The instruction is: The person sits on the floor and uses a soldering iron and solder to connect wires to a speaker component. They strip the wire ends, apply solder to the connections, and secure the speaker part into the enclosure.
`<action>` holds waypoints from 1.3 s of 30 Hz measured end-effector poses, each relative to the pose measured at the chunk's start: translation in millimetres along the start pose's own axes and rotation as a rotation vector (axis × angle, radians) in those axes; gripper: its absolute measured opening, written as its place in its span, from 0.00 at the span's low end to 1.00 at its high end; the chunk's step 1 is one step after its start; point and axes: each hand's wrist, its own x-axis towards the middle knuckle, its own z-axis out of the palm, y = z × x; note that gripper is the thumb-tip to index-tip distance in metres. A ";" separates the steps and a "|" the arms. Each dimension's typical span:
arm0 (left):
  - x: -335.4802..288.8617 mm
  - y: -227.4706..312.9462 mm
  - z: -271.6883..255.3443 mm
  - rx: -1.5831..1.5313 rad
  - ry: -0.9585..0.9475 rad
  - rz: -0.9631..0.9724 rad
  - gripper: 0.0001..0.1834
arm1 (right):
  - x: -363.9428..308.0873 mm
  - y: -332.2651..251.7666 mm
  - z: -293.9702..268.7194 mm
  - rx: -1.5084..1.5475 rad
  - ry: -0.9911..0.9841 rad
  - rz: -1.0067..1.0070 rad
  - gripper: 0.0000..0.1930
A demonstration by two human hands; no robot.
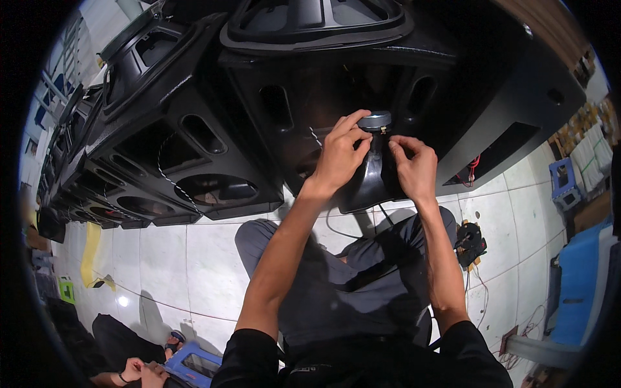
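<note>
A black horn (371, 184) stands with its wide end low and its narrow neck up, in front of a black speaker cabinet (336, 84). On the neck sits a round grey compression driver (375, 120) with a small brass-coloured terminal (383, 130) on its near side. My left hand (343, 147) is closed against the driver's left side, forefinger on its top edge and thumb below. Just right of the terminal, my right hand (414, 165) has thumb and fingers pinched together; whatever lies between them is too small to make out.
More black cabinets (155, 155) line up to the left, with twisted wires (169, 178) hanging from openings. Red wires (474, 167) show in the right cabinet. A black tool (471, 244) lies on the tiled floor (495, 226). Another person's hands (142, 373) are beside a blue stool (194, 362).
</note>
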 end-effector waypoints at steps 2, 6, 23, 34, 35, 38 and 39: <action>-0.7 -2.3 0.3 0.005 0.010 0.010 0.05 | 1.4 4.3 -2.3 -0.204 0.092 -0.359 0.11; 0.3 -0.7 0.8 0.016 0.004 0.011 0.05 | 8.6 16.9 1.2 -0.509 0.148 -0.771 0.16; 0.5 -1.7 -5.2 -0.104 -0.034 -0.048 0.06 | 31.0 14.4 2.8 -0.804 0.141 -1.146 0.06; -0.5 -5.5 -4.4 -0.089 -0.010 0.013 0.06 | 36.5 1.1 -6.7 -0.607 -0.074 -0.916 0.05; -0.4 -5.1 -4.1 -0.094 -0.007 0.013 0.06 | 37.2 1.1 -7.3 -0.571 -0.080 -0.886 0.05; -0.4 -4.7 -3.1 -0.096 -0.005 -0.006 0.05 | 37.7 3.4 -7.2 -0.440 -0.088 -0.764 0.06; -0.5 -4.7 -2.8 -0.094 -0.005 -0.016 0.05 | 37.6 4.7 -6.7 -0.392 -0.088 -0.718 0.06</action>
